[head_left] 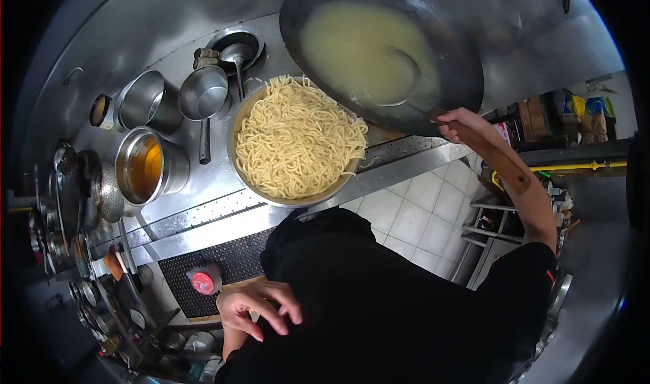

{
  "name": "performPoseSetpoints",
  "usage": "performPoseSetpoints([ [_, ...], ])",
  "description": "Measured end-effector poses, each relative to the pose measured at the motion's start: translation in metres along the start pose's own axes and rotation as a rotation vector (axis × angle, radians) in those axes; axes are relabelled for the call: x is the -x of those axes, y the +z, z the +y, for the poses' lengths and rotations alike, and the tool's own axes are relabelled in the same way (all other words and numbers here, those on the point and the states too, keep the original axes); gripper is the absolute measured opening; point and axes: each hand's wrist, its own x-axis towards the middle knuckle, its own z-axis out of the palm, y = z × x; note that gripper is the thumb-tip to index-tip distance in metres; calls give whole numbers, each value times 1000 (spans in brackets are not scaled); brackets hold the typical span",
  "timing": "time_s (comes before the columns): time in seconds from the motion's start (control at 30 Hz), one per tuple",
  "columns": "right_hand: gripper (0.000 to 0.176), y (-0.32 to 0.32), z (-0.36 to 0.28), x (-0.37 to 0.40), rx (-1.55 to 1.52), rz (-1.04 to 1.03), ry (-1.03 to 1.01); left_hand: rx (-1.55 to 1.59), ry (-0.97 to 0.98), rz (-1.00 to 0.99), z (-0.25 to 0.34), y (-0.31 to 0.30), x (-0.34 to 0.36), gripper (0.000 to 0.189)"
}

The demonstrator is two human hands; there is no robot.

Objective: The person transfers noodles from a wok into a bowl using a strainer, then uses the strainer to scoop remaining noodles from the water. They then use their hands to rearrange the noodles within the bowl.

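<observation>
My right hand [462, 125] is closed round the wooden handle [489, 151] at the near edge of a large dark wok [467, 66]. Cloudy yellowish liquid [359, 45] fills much of the wok, and a round metal tool lies partly sunk in it. Left of the wok, a wide metal bowl [237, 171] holds a heap of thick pale noodles [298, 140]. My left hand [261, 308] hangs in front of my body, fingers apart and slightly bent, with nothing in it.
Left of the noodles are a saucepan [204, 93], a metal pot [150, 103] and a pot of amber liquid [145, 167]. A ladle [237, 53] rests by a dark bowl. Utensils hang at far left; a red-topped container [203, 282] stands on a black mat [237, 259].
</observation>
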Motion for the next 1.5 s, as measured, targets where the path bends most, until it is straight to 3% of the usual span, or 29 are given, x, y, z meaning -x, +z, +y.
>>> performPoseSetpoints([
  [0.07, 22, 25, -2, -7, -157, -152, 135, -61, -41, -49, 7, -5, 0, 31],
  [0.2, 25, 58, 8, -9, -196, -228, 84, -91, -36, -165, 23, -13, 13, 26],
  [0.27, 26, 74, 13, -2, -191, -301, -22, -12, 66, -204, 29, -17, 24, 21],
  [0.33, 30, 98, 9, 14, -203, -271, -36, 9, 63, -198, 37, -21, 34, 19],
  [0.43, 33, 136, 9, 40, -96, 0, -197, 53, 43, -194, 42, -28, 49, 19],
  [0.5, 33, 160, 13, 57, -54, 63, -250, 93, 4, -210, 46, -36, 59, 21],
  [0.53, 33, 171, 17, 63, -10, 118, -311, 127, -40, -168, 43, -42, 70, 24],
  [0.67, 34, 206, 49, 87, 118, 263, -325, 159, -288, 400, 3, -73, 118, 22],
  [0.73, 40, 224, 70, 96, 265, 446, -350, 277, -436, 878, -32, -95, 138, 17],
  [0.77, 40, 228, 84, 98, 275, 440, -333, 202, -504, 1039, -51, -107, 146, 23],
  [0.83, 47, 232, 109, 100, 398, 562, -373, 104, -595, 1208, -87, -137, 159, 28],
  [0.93, 53, 248, 114, 111, 575, 660, -365, 22, -580, 1236, -101, -166, 136, 27],
  [1.0, 55, 242, 108, 116, 647, 705, -339, -237, -583, 1277, -114, -186, 122, 19],
  [1.07, 56, 229, 100, 115, 645, 790, -465, -374, -532, 1377, -129, -212, 125, 15],
  [1.13, 57, 203, 96, 106, 717, 858, -616, -377, -340, 1430, -129, -226, 121, 18],
  [1.3, 56, 150, 76, 78, 651, 897, -542, -228, -352, 1446, -128, -222, 119, 23],
  [1.4, 57, 118, 87, 65, 616, 887, -518, -293, -387, 1504, -130, -222, 118, 24],
  [1.47, 59, 109, 105, 67, 395, 806, -585, -339, -404, 1517, -130, -226, 117, 20],
  [1.5, 60, 111, 110, 77, 348, 785, -526, -395, -415, 1559, -134, -231, 120, 14],
])
